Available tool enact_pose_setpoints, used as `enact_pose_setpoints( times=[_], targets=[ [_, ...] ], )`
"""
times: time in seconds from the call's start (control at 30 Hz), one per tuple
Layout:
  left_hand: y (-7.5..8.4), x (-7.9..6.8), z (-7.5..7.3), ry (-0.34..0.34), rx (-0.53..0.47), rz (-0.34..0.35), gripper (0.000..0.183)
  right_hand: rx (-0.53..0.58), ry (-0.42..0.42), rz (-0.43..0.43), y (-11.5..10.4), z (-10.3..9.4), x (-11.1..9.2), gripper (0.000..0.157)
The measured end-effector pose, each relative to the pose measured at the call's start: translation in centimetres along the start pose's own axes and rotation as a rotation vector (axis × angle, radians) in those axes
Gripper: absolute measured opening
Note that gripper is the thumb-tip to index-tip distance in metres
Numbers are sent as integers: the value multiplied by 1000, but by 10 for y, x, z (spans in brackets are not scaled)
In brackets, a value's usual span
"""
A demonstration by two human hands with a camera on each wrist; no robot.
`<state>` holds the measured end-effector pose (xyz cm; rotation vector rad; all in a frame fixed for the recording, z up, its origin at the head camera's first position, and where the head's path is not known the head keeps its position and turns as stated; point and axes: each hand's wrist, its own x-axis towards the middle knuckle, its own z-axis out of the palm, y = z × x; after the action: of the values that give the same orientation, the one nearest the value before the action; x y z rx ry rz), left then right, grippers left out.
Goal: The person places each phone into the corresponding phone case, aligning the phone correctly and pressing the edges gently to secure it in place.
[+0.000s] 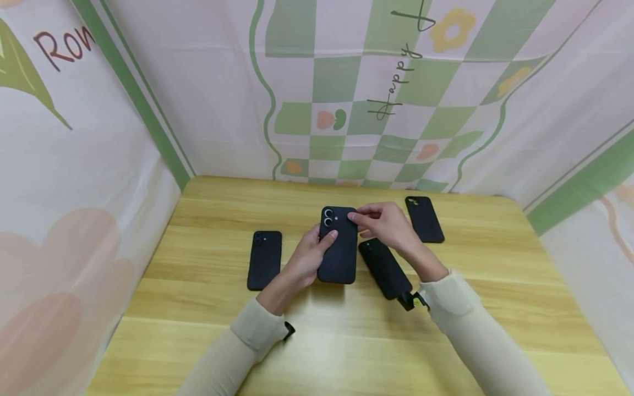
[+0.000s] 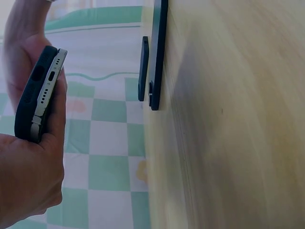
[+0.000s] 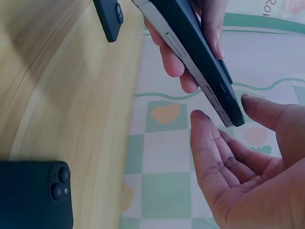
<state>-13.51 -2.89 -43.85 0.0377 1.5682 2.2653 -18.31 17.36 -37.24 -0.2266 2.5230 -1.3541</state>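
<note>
My left hand (image 1: 309, 253) grips a phone (image 3: 169, 40) with silver sides, thumb on the back and fingers underneath. A black phone case (image 1: 338, 247) covers its back. In the left wrist view the silver bottom edge sits proud of the case, their port openings offset. At the upper right corner of the case is my right hand (image 1: 383, 223). Its thumb overlaps that corner in the head view; in the right wrist view thumb and fingers stand spread around the corner, with a gap. Whether the thumb touches is unclear.
On the wooden table (image 1: 198, 330) lie a black phone (image 1: 264, 261) to the left and another black phone (image 1: 383, 269) under the right wrist. Farther back right is a flat black case-like piece (image 1: 424, 220) with a light patch at its camera corner. Patterned cloth (image 1: 337, 80) hangs behind.
</note>
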Motion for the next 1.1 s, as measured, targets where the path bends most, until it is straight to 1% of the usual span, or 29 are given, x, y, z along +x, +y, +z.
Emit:
enact_pose_setpoints(
  times=[0.33, 0.53, 0.7, 0.87, 1.1],
  targets=[
    [1, -2, 3, -30, 11, 7, 43, 61, 17, 6, -3, 0, 4, 38],
    [0, -2, 2, -22, 9, 3, 41, 113, 9, 27, -2, 0, 5, 36],
    [1, -3, 2, -24, 3, -11, 41, 117, 4, 31, -1, 0, 5, 36],
    [1, -5, 2, -37, 0, -4, 41, 139, 3, 43, 3, 0, 6, 36],
    [2, -5, 2, -49, 1, -6, 41, 247, -6, 36, 10, 0, 9, 33]
  ],
)
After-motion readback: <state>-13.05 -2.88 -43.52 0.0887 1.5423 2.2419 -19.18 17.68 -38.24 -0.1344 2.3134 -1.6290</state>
